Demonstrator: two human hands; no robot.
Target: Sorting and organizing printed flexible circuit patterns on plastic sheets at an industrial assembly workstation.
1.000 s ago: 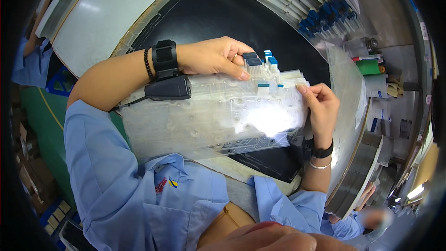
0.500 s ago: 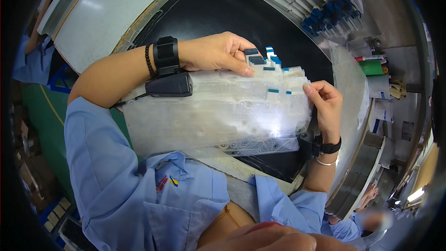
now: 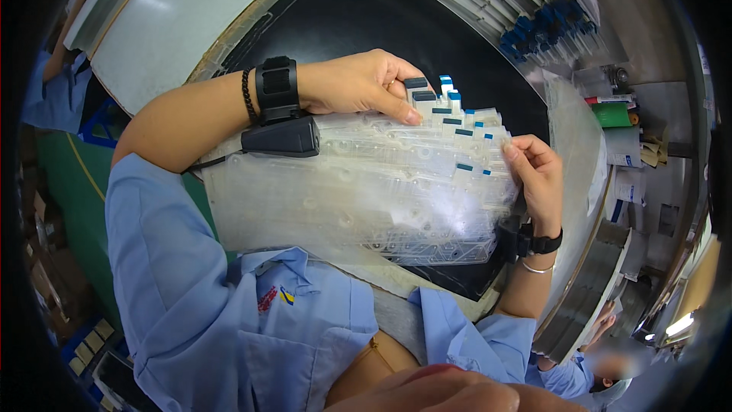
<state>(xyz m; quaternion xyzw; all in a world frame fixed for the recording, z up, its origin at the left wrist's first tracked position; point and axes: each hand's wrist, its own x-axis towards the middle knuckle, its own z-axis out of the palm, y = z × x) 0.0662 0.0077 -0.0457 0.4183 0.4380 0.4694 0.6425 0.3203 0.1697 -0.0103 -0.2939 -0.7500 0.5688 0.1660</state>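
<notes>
A stack of clear, flexible membrane circuit sheets [image 3: 328, 191] lies in front of me, its layers fanned so that their edges are staggered. Short ribbon tails [image 3: 453, 121] with blue and dark tips stick out along the far right part. My left hand [image 3: 385, 88] grips the far edge, thumb on top and fingers curled behind the tails. At the right edge, my right hand [image 3: 537, 172] pinches the sheets between thumb and bent fingers. How many layers each hand holds is hidden. Both wrists wear black straps; a dark box-shaped device [image 3: 282, 137] sits by my left wrist, over the sheets.
Beneath the sheets is a black work surface [image 3: 328, 19]. More sheets with blue-tipped tails [image 3: 549, 30] lie at the far right. A green roll [image 3: 610, 114] stands on the right, above a grey stacked pile [image 3: 583, 290]. Another person [image 3: 568, 374] is at the lower right.
The sheets have spread further apart, and more tails now show in a stepped row down toward the right edge. Both hands keep nearly the same place and grip.
</notes>
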